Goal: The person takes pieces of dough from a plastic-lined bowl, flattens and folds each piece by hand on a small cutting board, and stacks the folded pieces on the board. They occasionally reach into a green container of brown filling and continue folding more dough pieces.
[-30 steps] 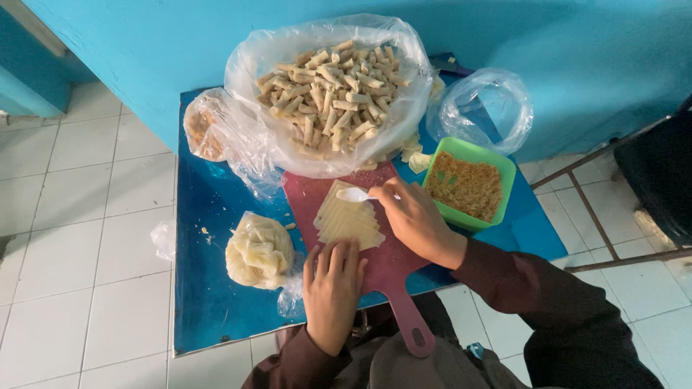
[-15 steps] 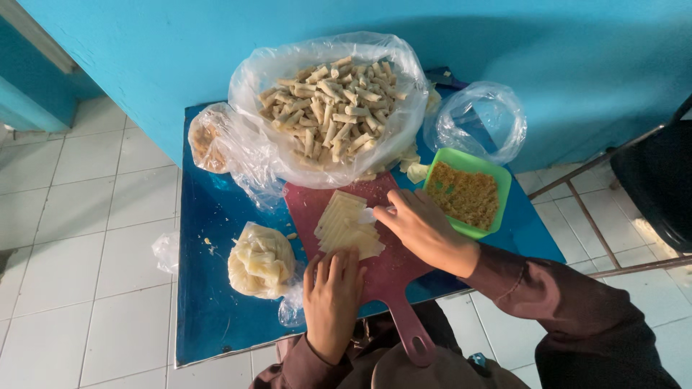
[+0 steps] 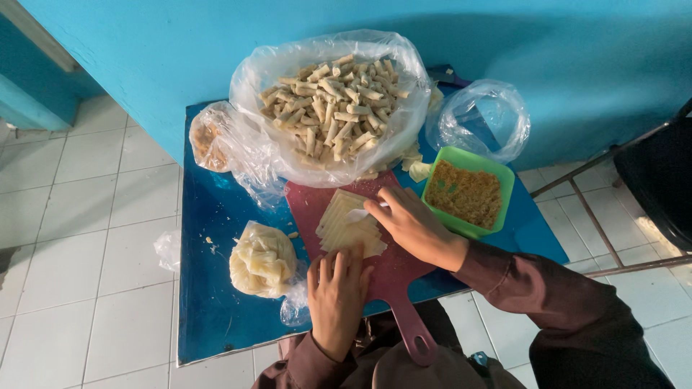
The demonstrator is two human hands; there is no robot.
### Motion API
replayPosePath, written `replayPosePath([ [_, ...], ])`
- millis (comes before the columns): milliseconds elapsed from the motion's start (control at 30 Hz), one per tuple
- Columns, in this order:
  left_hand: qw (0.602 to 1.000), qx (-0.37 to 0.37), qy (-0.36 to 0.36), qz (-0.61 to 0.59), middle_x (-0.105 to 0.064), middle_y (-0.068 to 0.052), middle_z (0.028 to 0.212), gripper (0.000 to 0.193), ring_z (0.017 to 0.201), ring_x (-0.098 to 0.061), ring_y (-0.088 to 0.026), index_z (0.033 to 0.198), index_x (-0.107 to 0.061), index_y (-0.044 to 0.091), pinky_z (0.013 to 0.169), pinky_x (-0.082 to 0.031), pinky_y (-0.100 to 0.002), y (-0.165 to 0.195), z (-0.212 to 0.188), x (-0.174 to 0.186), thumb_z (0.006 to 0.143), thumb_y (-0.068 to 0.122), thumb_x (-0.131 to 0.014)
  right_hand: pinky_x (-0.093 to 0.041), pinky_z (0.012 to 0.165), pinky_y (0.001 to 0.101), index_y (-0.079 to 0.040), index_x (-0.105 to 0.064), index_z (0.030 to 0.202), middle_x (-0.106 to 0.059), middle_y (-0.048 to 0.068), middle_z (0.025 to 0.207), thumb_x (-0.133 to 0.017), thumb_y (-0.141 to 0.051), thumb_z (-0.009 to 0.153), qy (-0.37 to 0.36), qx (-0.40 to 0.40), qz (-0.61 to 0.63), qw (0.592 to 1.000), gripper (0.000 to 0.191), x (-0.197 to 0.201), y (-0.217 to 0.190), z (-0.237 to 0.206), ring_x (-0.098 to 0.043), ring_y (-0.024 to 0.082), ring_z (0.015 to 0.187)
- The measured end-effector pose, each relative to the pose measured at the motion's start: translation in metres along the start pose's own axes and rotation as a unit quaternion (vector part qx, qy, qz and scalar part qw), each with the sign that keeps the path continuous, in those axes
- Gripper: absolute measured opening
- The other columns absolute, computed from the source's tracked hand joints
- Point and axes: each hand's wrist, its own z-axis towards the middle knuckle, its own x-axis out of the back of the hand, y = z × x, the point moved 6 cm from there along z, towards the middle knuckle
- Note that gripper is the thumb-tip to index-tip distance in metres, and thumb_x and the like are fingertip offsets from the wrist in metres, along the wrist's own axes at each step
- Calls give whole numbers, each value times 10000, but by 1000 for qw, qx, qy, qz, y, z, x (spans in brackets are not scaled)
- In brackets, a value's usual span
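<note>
My left hand point(image 3: 336, 297) lies flat, fingers together, on the near edge of a stack of pale square wrappers point(image 3: 344, 223) on a dark red cutting board point(image 3: 393, 277). My right hand point(image 3: 412, 225) rests on the stack's right side and grips a small white spoon point(image 3: 358, 214) whose tip points left over the wrappers. Just right of that hand stands a green square bowl point(image 3: 502, 181) of brown crumbly filling.
A big clear bag of several rolled pale pieces point(image 3: 333, 115) sits at the back of the blue table point(image 3: 216, 324). A bagged wrapper bundle point(image 3: 262, 259) lies left, an empty clear bag point(image 3: 481, 119) back right, and a dark metal chair point(image 3: 649, 180) at the far right.
My right hand with the spoon has shifted slightly left over the wrappers. The left hand stays pressed on the stack's near edge.
</note>
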Motion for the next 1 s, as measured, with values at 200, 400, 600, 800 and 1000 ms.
replayPosePath([
  [200, 1000, -3, 6, 7, -579, -69, 1101, 511, 1063, -574, -278, 1338, -641, 108, 979, -454, -434, 0, 0, 0, 868, 295, -713, -457, 770, 407, -5, -613, 1230, -516, 110, 1014, -647, -27, 847, 4, 25, -47, 999, 385, -7, 1, 9, -573, 270, 931],
  [400, 1000, -14, -2, 20, -591, -72, 1084, 498, 1048, -575, -280, 1330, -640, 110, 980, -456, -442, -2, 1, -5, 876, 303, -708, -472, 778, 409, -16, -603, 1214, -520, 112, 1013, -645, 9, 881, 30, 12, -102, 994, 336, 0, 2, 16, -570, 275, 906],
  [600, 999, 1, -17, 30, -621, -79, 1055, 546, 1035, -590, -278, 1326, -593, 66, 964, -454, -443, -3, 1, -10, 872, 345, -710, -497, 837, 461, -39, -591, 1192, -573, 121, 1103, -602, 51, 862, 17, -71, 77, 994, 343, -6, 6, 6, -605, 366, 988],
  [800, 999, 8, -32, 31, -636, -72, 1070, 500, 1046, -597, -274, 1274, -594, 69, 972, -453, -440, -5, 0, -9, 869, 338, -711, -463, 782, 451, -24, -599, 1212, -531, 147, 1029, -635, -31, 818, -33, -24, -32, 999, 396, -13, 7, 8, -584, 324, 934],
  [1000, 999, 7, -39, 29, -637, -67, 1069, 457, 1051, -592, -279, 1242, -599, 73, 981, -452, -445, -6, 2, -9, 859, 292, -718, -464, 804, 429, -51, -615, 1132, -524, 111, 1019, -620, -41, 849, -17, -32, -62, 997, 283, 5, 12, 26, -576, 294, 956],
])
